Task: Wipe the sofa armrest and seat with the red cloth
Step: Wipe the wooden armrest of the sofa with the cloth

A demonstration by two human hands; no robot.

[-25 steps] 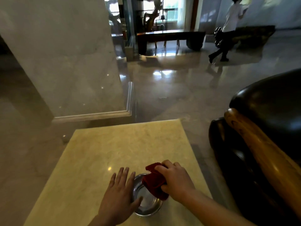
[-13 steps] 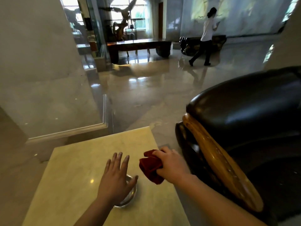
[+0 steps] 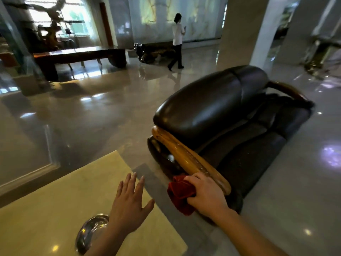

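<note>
A dark leather sofa (image 3: 217, 104) stands on the right with a long polished wooden armrest (image 3: 177, 150) along its near side and a dark seat (image 3: 245, 161) beyond it. My right hand (image 3: 206, 194) grips the bunched red cloth (image 3: 180, 193) at the near end of that armrest. My left hand (image 3: 129, 202) hovers with fingers spread over the pale marble table (image 3: 46, 207), holding nothing.
A shiny metal dish (image 3: 88, 235) sits on the table under my left wrist. A person (image 3: 177, 41) walks across the glossy floor in the background, near a long dark wooden table (image 3: 77, 56). A marble pillar (image 3: 241, 28) rises behind the sofa.
My right hand has carried the red cloth off the metal dish and rightward to the sofa armrest. My left hand has lifted from the dish. The view has swung right.
</note>
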